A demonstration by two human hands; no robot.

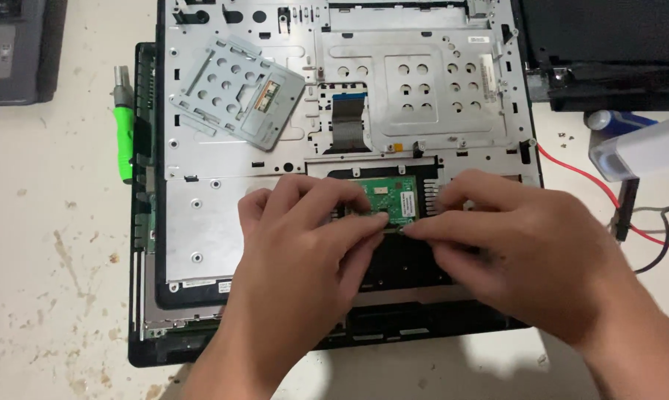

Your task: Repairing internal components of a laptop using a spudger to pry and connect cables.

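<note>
At the far left I see a grey device (12,48) at the table's corner, well apart from my work. Right of it a green-handled screwdriver (124,137) lies along the left edge of the opened laptop chassis (201,222), just beside its rim. A loose perforated metal bracket (238,92) rests tilted on the chassis's far-left part, and a flat ribbon cable (347,122) sits near the middle.

My left hand (305,252) curls over the near centre, fingertips pinching at the small green circuit board (393,200), which sits in the dark recess at the chassis's near middle. My right hand (519,244) meets it from the right, thumb and forefinger pressed together at the board's near edge; I cannot tell whether anything is caught between them.

Right of the chassis, a red wire (593,185) and black cable (656,255) trail across the table (45,244), crowding that side. A black laptop (608,52) and a white-and-blue object (638,148) sit far right. Open room lies on the left and near the table's front edge.
</note>
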